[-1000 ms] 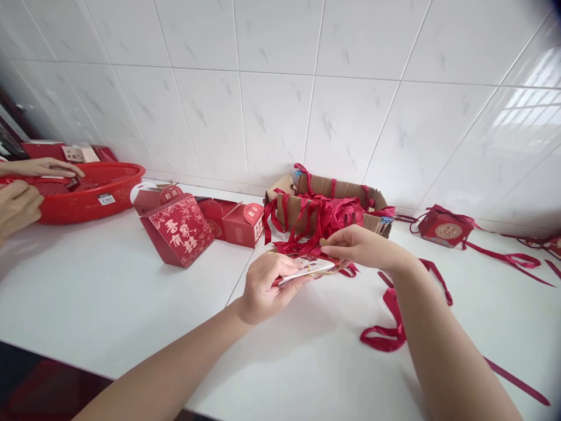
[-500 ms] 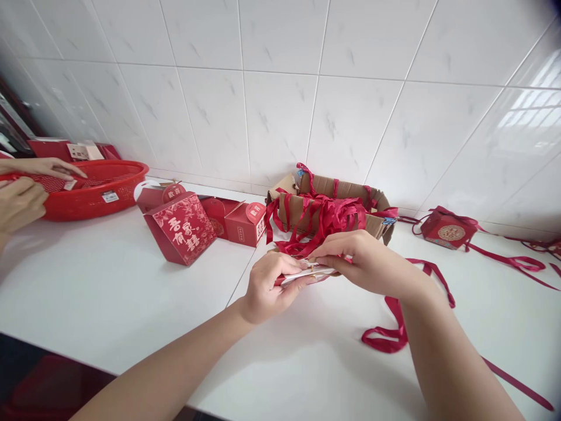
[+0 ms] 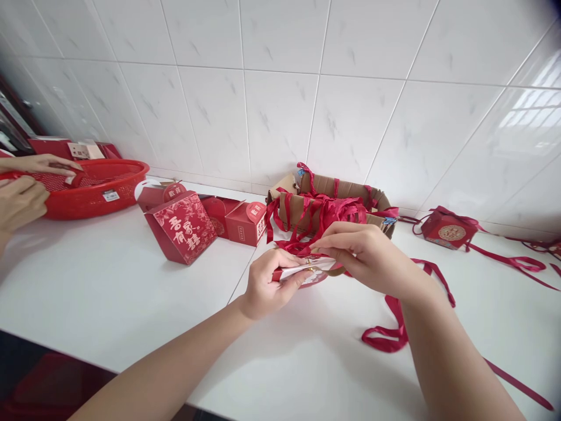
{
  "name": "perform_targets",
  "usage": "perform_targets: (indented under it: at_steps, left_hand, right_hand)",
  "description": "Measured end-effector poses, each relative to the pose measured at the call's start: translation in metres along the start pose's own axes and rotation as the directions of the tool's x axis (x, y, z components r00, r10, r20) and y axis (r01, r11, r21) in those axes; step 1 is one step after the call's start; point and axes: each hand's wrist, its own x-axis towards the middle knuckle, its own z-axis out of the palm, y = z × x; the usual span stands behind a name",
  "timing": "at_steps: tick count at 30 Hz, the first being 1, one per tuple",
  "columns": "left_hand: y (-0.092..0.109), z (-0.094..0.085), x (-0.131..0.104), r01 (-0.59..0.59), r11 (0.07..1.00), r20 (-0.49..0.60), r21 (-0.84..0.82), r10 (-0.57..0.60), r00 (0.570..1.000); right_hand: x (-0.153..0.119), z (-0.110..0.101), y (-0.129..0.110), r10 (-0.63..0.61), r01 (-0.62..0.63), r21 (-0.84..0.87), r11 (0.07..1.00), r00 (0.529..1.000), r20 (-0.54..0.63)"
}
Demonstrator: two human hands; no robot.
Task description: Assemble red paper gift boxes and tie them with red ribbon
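In front of the carton, my left hand [image 3: 270,283] is closed on a red and white paper gift box [image 3: 316,264], thumb on the near side and fingers behind. Its white inner side and a small gold-coloured fitting face up. My right hand [image 3: 360,251] pinches the far right edge of the same box; its fingertips are partly hidden. Just behind both hands lies a heap of dark red ribbons [image 3: 337,213], spilling over the rim of a cut-down cardboard carton [image 3: 293,211].
At left stand a tall red gift box [image 3: 184,228] and a smaller red box [image 3: 246,225]. Another person's hands [image 3: 21,202] work at a red plastic basket [image 3: 100,196]. To the right are a ribbon-tied box [image 3: 449,228] and loose ribbon [image 3: 388,339]. A tiled wall [image 3: 280,117] rises behind.
My right hand has shifted slightly right and up along the box's edge, and the box's near face now shows more. At left, the other person's red piece has tilted up.
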Motion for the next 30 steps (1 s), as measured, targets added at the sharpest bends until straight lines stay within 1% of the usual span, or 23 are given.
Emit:
perform_targets:
  at_steps: [2,4,10,14,20,30]
  left_hand:
    - [0.0006,0.0001,0.0003,0.014,1.000,0.000,-0.002,-0.014,1.000]
    - [0.0008,0.0004,0.0001,0.007,1.000,0.002,-0.010,-0.007,1.000]
    - [0.0001,0.0011,-0.0003,-0.020,0.999,0.016,-0.047,0.021,1.000]
    - [-0.0008,0.0014,0.0003,-0.069,0.996,0.008,-0.060,0.070,0.998]
    - [-0.0020,0.0010,-0.0004,-0.073,0.996,0.014,-0.058,0.074,0.997]
    - [-0.0008,0.0014,0.0005,-0.082,0.995,0.001,-0.060,0.082,0.997]
  right_hand:
    - [-0.0012,-0.0015,-0.0012,0.007,-0.009,-0.022,1.000,0.997,-0.080]
    - [-0.0011,-0.0006,-0.0024,0.021,-0.024,-0.028,0.999,0.995,-0.102]
    - [0.0034,0.0066,-0.0071,0.004,-0.006,0.029,1.000,0.998,0.064]
    - [0.0021,0.0032,-0.0085,-0.001,-0.007,0.074,0.997,0.993,0.117]
    - [0.0004,-0.0012,-0.0079,-0.009,-0.002,0.078,0.997,0.990,0.140]
    - [0.0021,0.0023,-0.0051,-0.014,0.009,0.037,0.999,0.990,0.144]
